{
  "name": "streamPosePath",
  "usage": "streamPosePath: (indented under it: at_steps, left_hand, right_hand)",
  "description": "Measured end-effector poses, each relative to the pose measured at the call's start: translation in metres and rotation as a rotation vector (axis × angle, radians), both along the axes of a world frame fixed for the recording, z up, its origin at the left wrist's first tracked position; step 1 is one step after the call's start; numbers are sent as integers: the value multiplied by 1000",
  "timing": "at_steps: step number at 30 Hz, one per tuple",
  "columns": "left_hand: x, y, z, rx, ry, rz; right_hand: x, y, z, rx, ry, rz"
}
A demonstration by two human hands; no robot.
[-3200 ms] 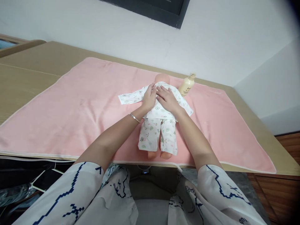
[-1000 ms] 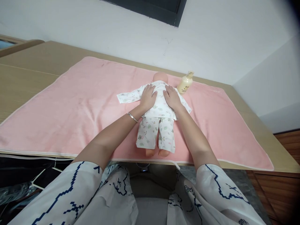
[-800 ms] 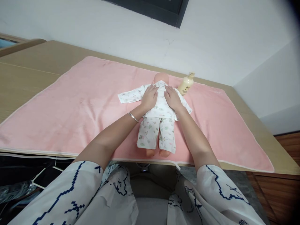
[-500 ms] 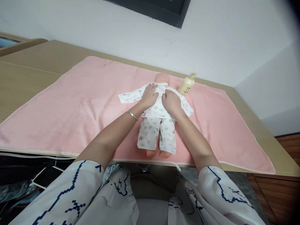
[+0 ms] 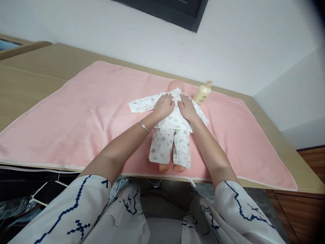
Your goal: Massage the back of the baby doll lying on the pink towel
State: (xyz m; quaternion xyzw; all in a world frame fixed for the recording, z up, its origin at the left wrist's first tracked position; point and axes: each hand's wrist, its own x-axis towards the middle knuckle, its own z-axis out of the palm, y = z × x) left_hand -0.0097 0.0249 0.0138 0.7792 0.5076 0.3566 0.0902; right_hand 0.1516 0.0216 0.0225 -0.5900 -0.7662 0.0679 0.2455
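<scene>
A baby doll (image 5: 176, 85) lies stretched out, its bald head toward the wall and its bare feet toward me. It wears a white printed top (image 5: 175, 119) and matching trousers (image 5: 162, 145). My left hand (image 5: 164, 105) rests flat on the left part of the top, near the shoulder, fingers extended. On the right part, my right hand (image 5: 187, 107) lies with fingers stretched toward the doll's neck. Neither hand grips anything. The doll's face does not show.
Under the doll a pink blanket (image 5: 76, 112) with white edging covers much of the wooden table (image 5: 38, 78). A cream pump bottle (image 5: 202, 93) stands right of the doll's head. Behind is a white wall (image 5: 228, 40). A plastic bottle (image 5: 15, 206) shows below the table at left.
My right hand's fingers, curled before, are now straighter and flatter on the top. Both hands have shifted slightly, and the cloth near the neck lies a little differently.
</scene>
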Motion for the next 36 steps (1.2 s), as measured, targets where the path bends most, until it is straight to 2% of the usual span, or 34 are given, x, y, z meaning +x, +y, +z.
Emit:
streamPosePath:
  at_steps: [4, 8, 16, 21, 28, 31, 36]
  left_hand:
    - [-7, 16, -9, -94, -64, -6]
    - [-8, 20, -14, -82, -42, 9]
    - [0, -5, 2, 93, 95, 41]
    - [0, -2, -4, 90, 42, 63]
    - [-5, 14, -16, -37, -18, 46]
    - [-4, 18, -24, -16, -61, 48]
    - [-3, 18, -27, 18, -77, 62]
  right_hand:
    - [-22, -22, 10, 66, -61, -70]
    - [-31, -33, 16, 92, -98, -112]
    - [-1, -1, 4, 43, 33, 49]
    - [-1, 4, 0, 19, 6, -32]
    - [-29, -27, 11, 70, -90, -158]
    - [-28, -27, 14, 81, -90, -118]
    - [-6, -7, 6, 36, 21, -14]
